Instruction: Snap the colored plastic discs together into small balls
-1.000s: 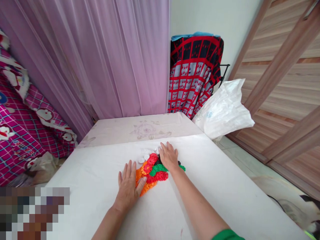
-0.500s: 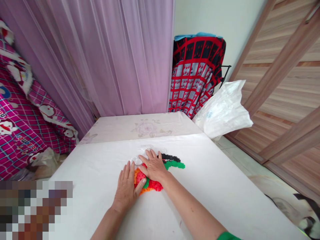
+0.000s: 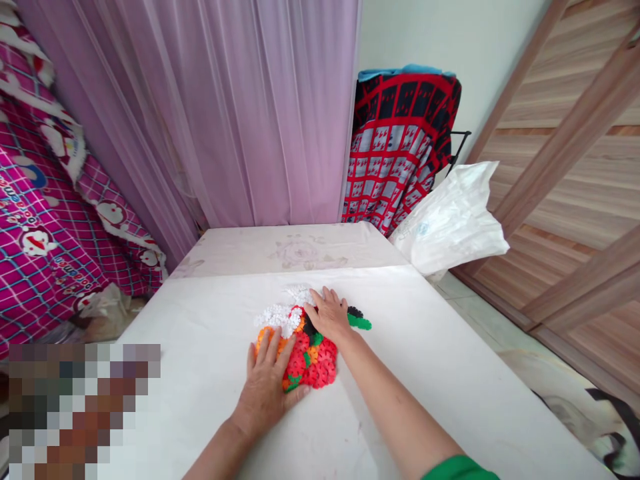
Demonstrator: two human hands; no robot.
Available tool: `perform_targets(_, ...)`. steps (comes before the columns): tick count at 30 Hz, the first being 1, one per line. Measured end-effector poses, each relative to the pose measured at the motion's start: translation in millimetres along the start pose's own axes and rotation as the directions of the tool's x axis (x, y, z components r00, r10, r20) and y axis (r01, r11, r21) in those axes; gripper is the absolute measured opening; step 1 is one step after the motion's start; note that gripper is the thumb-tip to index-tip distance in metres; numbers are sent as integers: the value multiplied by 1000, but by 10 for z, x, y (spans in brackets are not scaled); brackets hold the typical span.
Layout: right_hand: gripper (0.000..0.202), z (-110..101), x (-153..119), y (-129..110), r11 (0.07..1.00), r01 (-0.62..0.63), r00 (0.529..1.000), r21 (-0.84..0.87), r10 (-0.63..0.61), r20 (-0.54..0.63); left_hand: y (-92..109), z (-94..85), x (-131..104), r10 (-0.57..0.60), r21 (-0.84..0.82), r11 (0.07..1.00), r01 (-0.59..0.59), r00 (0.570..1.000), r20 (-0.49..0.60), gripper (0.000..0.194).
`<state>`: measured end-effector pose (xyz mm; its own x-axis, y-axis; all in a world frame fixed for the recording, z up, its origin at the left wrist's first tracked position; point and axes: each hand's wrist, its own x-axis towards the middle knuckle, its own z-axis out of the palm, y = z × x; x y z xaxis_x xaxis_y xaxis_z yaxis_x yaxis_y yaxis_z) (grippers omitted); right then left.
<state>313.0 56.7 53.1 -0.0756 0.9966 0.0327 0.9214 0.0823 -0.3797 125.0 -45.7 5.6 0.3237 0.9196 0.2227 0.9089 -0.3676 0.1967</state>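
Observation:
A heap of small, flat, flower-shaped plastic pieces lies on the white table cover: red pieces (image 3: 323,365), orange pieces (image 3: 263,337), white pieces (image 3: 277,317), green pieces (image 3: 361,323) and black pieces (image 3: 356,311). My left hand (image 3: 267,380) rests flat at the left and near side of the heap, fingers spread over the orange and red ones. Over the far right part lies my right hand (image 3: 329,313), fingers stretched out and covering some black, white and green pieces. Neither hand grips anything. Whatever is under the palms is hidden.
The white cover (image 3: 200,347) spreads over the table, with a floral cloth (image 3: 240,250) at its far end. A white bag (image 3: 453,220) stands beyond the right edge. Purple curtains (image 3: 260,113), a pink patterned blanket (image 3: 75,227) and wooden wardrobe doors (image 3: 565,173) surround it.
My right hand has shifted right and a little away from my left hand. More red, orange and white pieces show between the hands. The view has shifted slightly.

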Motion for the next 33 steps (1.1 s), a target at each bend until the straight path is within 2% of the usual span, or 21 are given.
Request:
perform_targets(3, 46, 10, 95, -113, 989, 147, 983, 33, -150, 107, 73, -18, 189, 68, -12, 998, -68, 997, 23, 72)
perform_targets(6, 38, -19, 78, -166, 957, 266, 945, 115, -283, 163, 38, -38, 343, 137, -29, 990, -138, 990, -13, 54)
perform_targets(8, 39, -54, -6, -109, 938, 303, 934, 169, -327, 145, -21, -56, 397, 124, -44, 991, -127, 990, -66, 55)
perform_targets(10, 35, -76, -155, 33, 922, 340, 930, 188, -359, 81, -90, -91, 403, 81, -88, 992, -91, 990, -113, 57)
perform_targets(12, 36, -66, -345, 243, 923, 359, 933, 141, -361, -13, -172, -161, 376, 73, -171, 981, -90, 992, -102, 56)
perform_targets(14, 48, -29, -523, 477, 955, 296, 951, 34, -291, -102, -278, -266, 368, 125, -279, 952, -128, 992, -29, 57)
perform_targets(16, 54, 17, -624, 669, 995, 83, 978, -51, -91, -189, -407, -386, 446, 143, -362, 926, -112, 988, 61, 54)
perform_targets(18, 57, 57, -613, 757, 990, -118, 970, -82, 97, -225, -534, -478, 653, 97, -386, 921, -39, 987, 130, 49)
perform_targets(20, 60, 90, -499, 720, 980, -182, 966, -81, 163, -199, -623, -502, 974, -4, -340, 939, 54, 989, 145, 56)
perform_targets(23, 59, 137, -229, 517, 993, -108, 984, -42, 101, -147, -645, -397, 1503, -184, -176, 957, 229, 953, 241, 69)
perform_targets(25, 57, 170, -44, 376, 999, -54, 989, -9, 52, -137, -596, -271, 1775, -191, -83, 969, 231, 921, 339, 71)
perform_targets(27, 55, 200, 115, 282, 1000, 1, 990, 15, 1, -139, -521, -146, 1938, -133, -85, 981, 176, 919, 372, 69)
perform_targets(29, 52, 221, 238, 244, 996, 81, 988, 27, -77, -132, -447, -59, 2005, -56, -109, 988, 108, 915, 399, 65)
perform_targets(33, 44, 231, 351, 265, 941, 318, 944, 114, -303, -134, -395, -73, 1932, 119, -192, 981, -39, 899, 422, 61)
